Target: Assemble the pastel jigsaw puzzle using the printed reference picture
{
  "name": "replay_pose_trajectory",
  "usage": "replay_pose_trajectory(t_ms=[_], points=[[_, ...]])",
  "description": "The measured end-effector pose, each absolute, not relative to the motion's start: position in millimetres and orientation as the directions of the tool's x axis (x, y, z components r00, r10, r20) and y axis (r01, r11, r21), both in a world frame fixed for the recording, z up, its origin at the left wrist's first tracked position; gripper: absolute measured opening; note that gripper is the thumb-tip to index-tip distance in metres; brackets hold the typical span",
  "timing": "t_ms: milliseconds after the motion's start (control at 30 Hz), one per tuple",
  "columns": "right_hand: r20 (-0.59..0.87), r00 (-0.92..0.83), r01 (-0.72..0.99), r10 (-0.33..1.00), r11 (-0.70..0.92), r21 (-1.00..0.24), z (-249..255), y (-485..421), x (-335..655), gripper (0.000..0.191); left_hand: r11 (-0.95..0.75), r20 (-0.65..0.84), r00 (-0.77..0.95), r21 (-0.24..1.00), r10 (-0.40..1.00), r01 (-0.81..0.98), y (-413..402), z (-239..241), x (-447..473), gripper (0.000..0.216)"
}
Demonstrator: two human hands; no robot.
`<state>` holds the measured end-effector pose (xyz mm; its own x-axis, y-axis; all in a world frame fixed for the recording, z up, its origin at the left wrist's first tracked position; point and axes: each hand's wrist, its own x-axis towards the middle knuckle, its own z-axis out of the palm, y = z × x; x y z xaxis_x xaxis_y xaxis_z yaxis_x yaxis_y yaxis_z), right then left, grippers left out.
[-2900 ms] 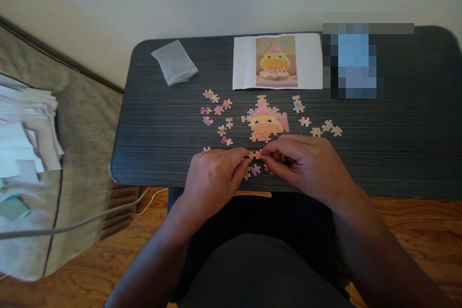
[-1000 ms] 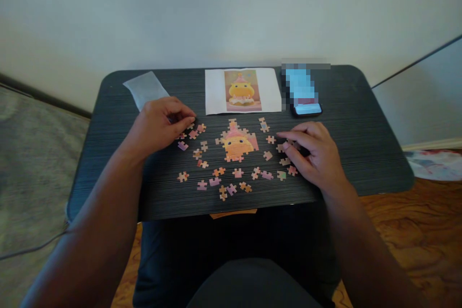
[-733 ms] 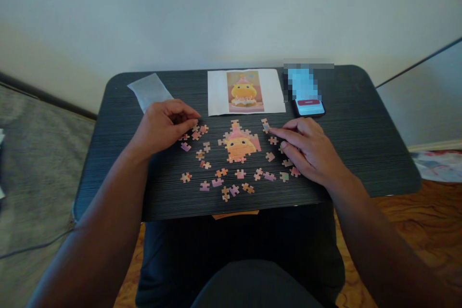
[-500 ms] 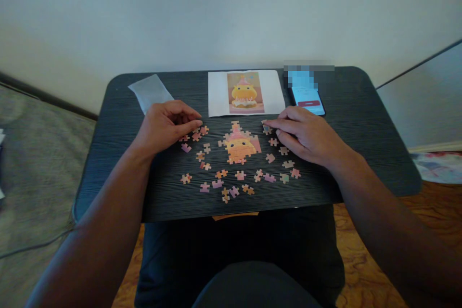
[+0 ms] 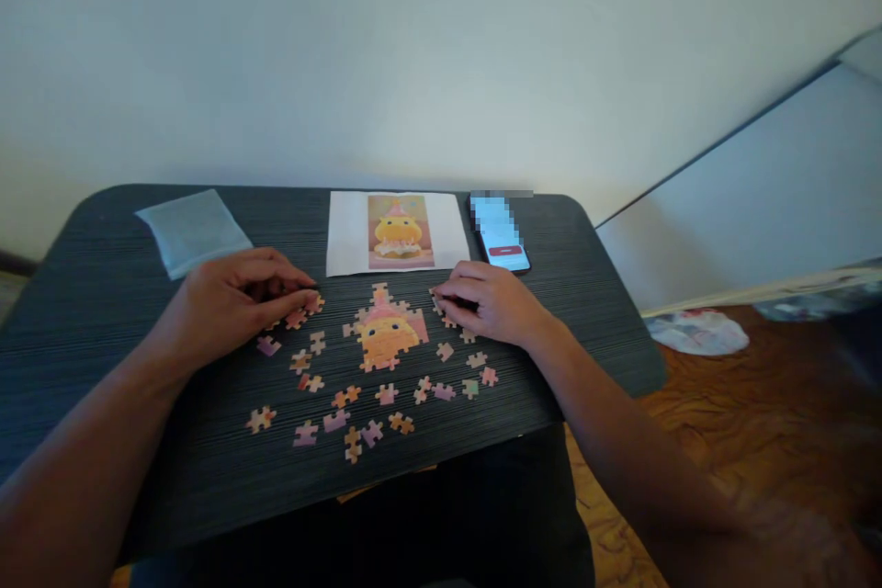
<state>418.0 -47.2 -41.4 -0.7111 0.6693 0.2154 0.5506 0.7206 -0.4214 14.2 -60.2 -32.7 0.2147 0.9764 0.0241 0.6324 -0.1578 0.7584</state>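
Sheet (image 5: 451, 234) laid just beyond part-joined puzzle (image 5: 390, 344), likely for easy viewing; left hand (image 5: 231, 303) and right hand (image 5: 497, 303) well apart, curled over loose pieces (image 5: 296, 320), grip unclear.

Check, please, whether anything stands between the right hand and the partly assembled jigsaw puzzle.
Nothing visible stands between the right hand and the partly assembled jigsaw puzzle. One loose puzzle piece lies closer to the person.
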Motion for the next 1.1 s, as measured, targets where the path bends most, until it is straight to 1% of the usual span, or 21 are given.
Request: replay_pose_trajectory(t_ms=[133,267,400,567,700,867,967,1100], points=[[0.228,-0.705,0.537,0.672,0.715,-0.447,-47.0,-46.8,416.0,0.026,-0.193,0.04,0.244,0.738,0.969,0.646,-59.5,-32.8,13.2,0.008],[0.258,-0.691,0.525,0.675,0.714,-0.463,-51.4,-45.3,415.5,0.024,-0.214,0.051,0.262,0.735,0.964,0.643,-59.3,-31.3,14.0,0.012],[0.268,-0.687,0.518,0.676,0.713,-0.472,-52.2,-44.7,416.0,0.026,-0.174,0.024,0.236,0.749,0.971,0.639,-59.5,-29.2,16.2,0.011],[0.283,-0.674,0.502,0.682,0.705,-0.501,-50.6,-45.2,415.4,0.026,-0.164,0.035,0.204,0.732,0.978,0.661,-60.6,-28.2,19.5,0.011],[0.309,-0.656,0.498,0.689,0.702,-0.508,-46.4,-47.0,415.2,0.026,-0.146,0.033,0.184,0.749,0.982,0.647,-60.5,-30.8,20.4,0.015],[0.318,-0.647,0.514,0.693,0.704,-0.491,-42.8,-48.2,415.3,0.027,-0.204,0.082,0.213,0.727,0.974,0.655,-57.9,-33.4,18.1,0.021],[0.328,-0.65,0.507,0.686,0.713,-0.485,-43.8,-48.3,415.3,0.027,-0.232,0.104,0.233,0.737,0.967,0.635,-57.1,-34.1,16.8,0.019],[0.302,-0.628,0.54,0.717,0.681,-0.494,-45.9,-48.1,415.9,0.025,-0.258,0.121,0.257,0.751,0.959,0.609,-58.3,-33.6,18.3,0.017]])
